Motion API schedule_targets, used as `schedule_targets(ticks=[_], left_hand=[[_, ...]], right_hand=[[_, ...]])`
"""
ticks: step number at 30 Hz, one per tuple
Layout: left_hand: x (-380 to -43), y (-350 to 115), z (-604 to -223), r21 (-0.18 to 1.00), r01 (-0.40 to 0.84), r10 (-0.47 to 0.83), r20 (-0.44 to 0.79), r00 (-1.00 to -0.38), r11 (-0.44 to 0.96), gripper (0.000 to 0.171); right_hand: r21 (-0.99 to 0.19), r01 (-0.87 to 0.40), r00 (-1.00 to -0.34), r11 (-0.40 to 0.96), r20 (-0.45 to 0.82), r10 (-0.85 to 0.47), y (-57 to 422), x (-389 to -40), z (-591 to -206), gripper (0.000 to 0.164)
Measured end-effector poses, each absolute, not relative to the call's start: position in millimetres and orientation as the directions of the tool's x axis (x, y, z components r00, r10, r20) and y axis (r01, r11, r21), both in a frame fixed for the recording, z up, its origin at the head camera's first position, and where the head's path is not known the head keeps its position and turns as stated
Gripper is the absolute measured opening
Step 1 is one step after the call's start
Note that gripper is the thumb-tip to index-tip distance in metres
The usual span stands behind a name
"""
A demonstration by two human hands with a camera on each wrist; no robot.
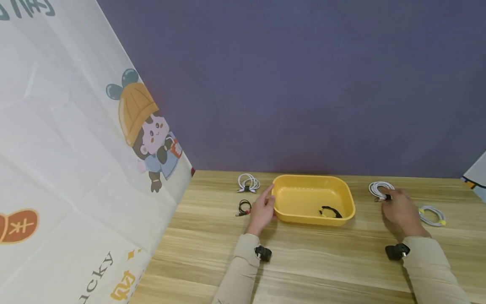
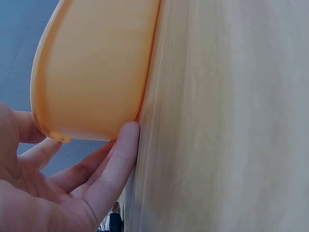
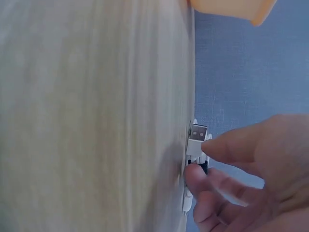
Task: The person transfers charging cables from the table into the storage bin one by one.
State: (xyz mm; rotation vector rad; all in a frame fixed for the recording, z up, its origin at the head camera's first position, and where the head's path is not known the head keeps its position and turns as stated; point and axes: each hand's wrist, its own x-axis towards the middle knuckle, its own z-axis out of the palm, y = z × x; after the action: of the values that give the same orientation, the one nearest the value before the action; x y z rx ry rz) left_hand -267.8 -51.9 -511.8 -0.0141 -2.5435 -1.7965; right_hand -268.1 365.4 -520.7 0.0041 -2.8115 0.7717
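Note:
A yellow tray stands on the wooden table, with a small black loop at its front right inside. My left hand rests against the tray's left end; in the left wrist view, its extended fingers touch the end wall. To the tray's right, my right hand pinches a coiled white USB cable near its black strap. The right wrist view shows the metal USB plug beside the thumb, with fingers partly hiding the strap.
Left of the tray lie another coiled white cable and a small black cable. A grey coil with yellow ties lies beyond my right hand. A blue-grey wall borders the table's back, and a printed white sheet the left.

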Motion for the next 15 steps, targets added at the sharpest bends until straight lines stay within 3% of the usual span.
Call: schedule_targets(ticks=[15], left_hand=[[-266.7,-51.4,-511.4,0.936,0.021,-0.012,0.027,-1.000,0.352,0.044]], right_hand=[[-0.481,-0.122,-0.962,0.868,0.273,0.016,368.5,-261.8,-526.4,0.040]])
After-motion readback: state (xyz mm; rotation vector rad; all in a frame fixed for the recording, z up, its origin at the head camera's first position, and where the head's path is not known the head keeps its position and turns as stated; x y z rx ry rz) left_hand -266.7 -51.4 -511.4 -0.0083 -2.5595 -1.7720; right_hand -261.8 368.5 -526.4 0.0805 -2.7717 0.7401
